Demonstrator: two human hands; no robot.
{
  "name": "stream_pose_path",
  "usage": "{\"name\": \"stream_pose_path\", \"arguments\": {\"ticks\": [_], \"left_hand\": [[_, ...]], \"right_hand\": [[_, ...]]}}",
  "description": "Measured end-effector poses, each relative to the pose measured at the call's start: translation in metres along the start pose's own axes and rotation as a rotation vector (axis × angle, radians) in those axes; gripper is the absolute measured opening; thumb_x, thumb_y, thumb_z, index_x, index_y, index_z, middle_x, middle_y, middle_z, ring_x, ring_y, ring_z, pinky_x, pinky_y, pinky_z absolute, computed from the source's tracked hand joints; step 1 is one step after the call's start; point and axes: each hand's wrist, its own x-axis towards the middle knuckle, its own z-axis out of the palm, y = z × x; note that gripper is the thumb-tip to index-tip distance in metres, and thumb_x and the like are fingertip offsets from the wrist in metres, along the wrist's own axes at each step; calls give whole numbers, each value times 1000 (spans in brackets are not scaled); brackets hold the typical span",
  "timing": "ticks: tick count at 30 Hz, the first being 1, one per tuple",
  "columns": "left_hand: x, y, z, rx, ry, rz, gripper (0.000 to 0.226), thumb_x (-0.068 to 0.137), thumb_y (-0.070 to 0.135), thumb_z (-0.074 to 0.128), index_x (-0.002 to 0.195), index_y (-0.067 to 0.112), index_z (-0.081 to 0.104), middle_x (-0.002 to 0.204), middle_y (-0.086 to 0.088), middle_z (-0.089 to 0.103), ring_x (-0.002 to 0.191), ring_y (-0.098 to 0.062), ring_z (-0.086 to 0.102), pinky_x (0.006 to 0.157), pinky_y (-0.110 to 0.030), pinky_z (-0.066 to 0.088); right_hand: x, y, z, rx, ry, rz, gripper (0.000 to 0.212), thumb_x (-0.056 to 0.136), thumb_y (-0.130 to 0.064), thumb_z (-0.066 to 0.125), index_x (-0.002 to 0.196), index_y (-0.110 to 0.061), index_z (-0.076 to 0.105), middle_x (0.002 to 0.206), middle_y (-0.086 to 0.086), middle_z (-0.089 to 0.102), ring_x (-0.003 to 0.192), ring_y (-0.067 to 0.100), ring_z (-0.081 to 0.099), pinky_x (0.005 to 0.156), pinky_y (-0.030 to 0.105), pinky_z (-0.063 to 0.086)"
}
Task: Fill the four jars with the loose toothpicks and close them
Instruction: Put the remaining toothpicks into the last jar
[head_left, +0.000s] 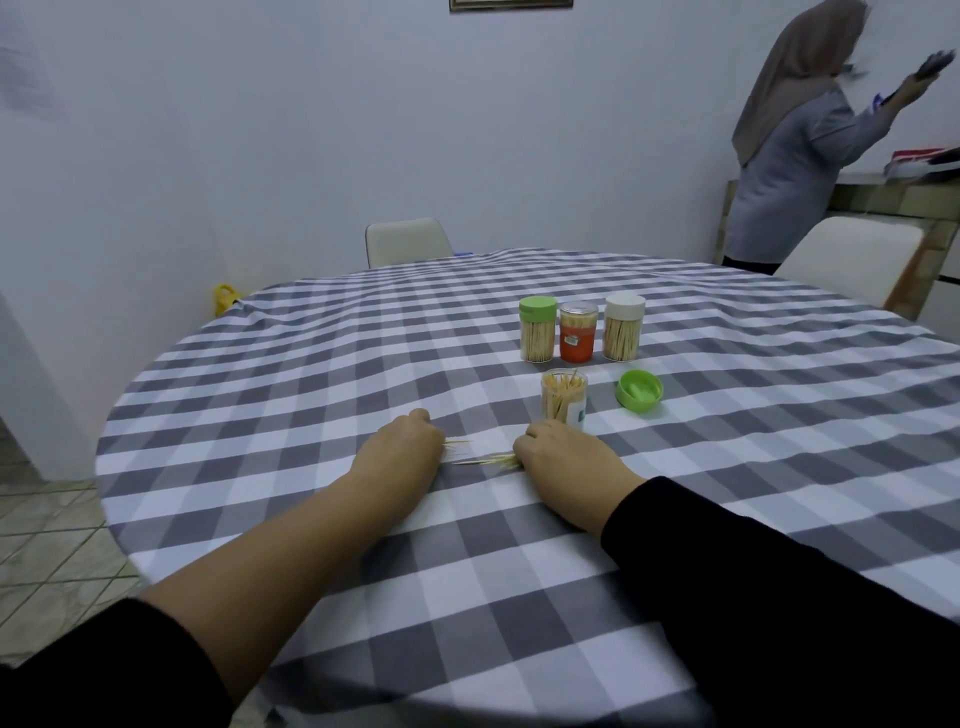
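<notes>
Three closed jars stand in a row on the checked tablecloth: a green-lidded jar (537, 330), an orange-labelled jar (577, 332) with a clear lid, and a white-lidded jar (623, 328). In front of them an open jar (563, 399) holds toothpicks that stick up unevenly. Its green lid (639, 392) lies upside down to its right. A few loose toothpicks (485, 459) lie between my hands. My left hand (405, 447) lies knuckles-up with curled fingers at their left end. My right hand (566, 457) lies likewise at their right end. Whether either hand pinches toothpicks is hidden.
The round table (311, 374) carries a grey and white checked cloth. White chairs stand at the far side (408, 241) and far right (852, 254). A person (800, 156) stands by a counter at the back right. A yellow object (226, 299) sits on the floor.
</notes>
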Motion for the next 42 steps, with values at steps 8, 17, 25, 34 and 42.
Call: {"name": "stream_pose_path", "arguments": {"ticks": [8, 17, 25, 34, 42], "left_hand": [[16, -7, -12, -682, 107, -288, 25, 98, 23, 49, 110, 17, 70, 100, -2, 69, 88, -18, 62, 80, -28, 50], [65, 49, -57, -1604, 406, -361, 25, 93, 22, 58, 115, 15, 66, 98, 5, 71, 96, -13, 66, 96, -36, 49], [73, 95, -31, -1678, 384, -324, 18, 94, 28, 55, 101, 27, 71, 106, 10, 70, 99, 0, 56, 70, -12, 35], [78, 96, -17, -1551, 287, -290, 17, 94, 26, 57, 103, 27, 71, 102, 11, 68, 91, 2, 59, 63, -7, 43], [80, 87, -16, -1430, 134, -261, 26, 94, 31, 55, 112, 20, 71, 110, 3, 70, 106, -13, 63, 88, -27, 52]], "right_hand": [[3, 20, -10, 376, 74, 232, 17, 98, -16, 37, 98, -19, 53, 97, 7, 64, 87, 25, 59, 76, 37, 49], [36, 70, -47, 1128, 602, 545, 20, 98, -17, 45, 94, -9, 63, 87, 3, 68, 78, 14, 62, 62, 24, 49], [41, 67, -12, 1259, 582, 519, 21, 97, -17, 48, 91, -27, 65, 89, -11, 71, 79, -6, 62, 59, 9, 44], [44, 63, 1, 1238, 489, 633, 20, 94, -18, 53, 82, -22, 67, 86, 0, 71, 87, 17, 66, 82, 38, 54], [42, 62, 0, 1300, 449, 566, 17, 99, -24, 45, 100, -33, 60, 92, -20, 61, 92, 3, 58, 95, 40, 49]]}}
